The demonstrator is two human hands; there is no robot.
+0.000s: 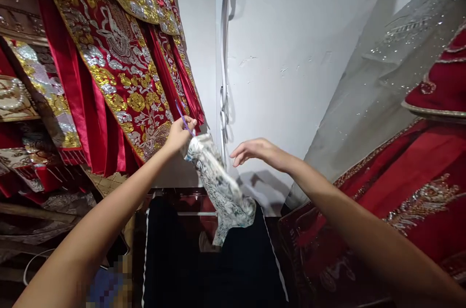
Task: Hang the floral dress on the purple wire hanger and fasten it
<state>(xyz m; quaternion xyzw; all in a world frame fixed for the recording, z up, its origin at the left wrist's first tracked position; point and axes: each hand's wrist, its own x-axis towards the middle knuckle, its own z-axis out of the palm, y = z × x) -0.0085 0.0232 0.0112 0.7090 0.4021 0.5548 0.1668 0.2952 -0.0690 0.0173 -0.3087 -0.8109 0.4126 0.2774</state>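
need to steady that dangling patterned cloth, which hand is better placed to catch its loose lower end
Right, probably. The right hand is open and free, hovering just beside the patterned cloth. The left hand is already shut on the cloth's top together with a purple stick.

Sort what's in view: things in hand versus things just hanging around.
In hand:
left hand, shut on a thin purple stick and a white-and-blue patterned cloth
right hand, open, apart from the cloth

Just around:
red gold-embroidered garments
red sequinned dress
white wall
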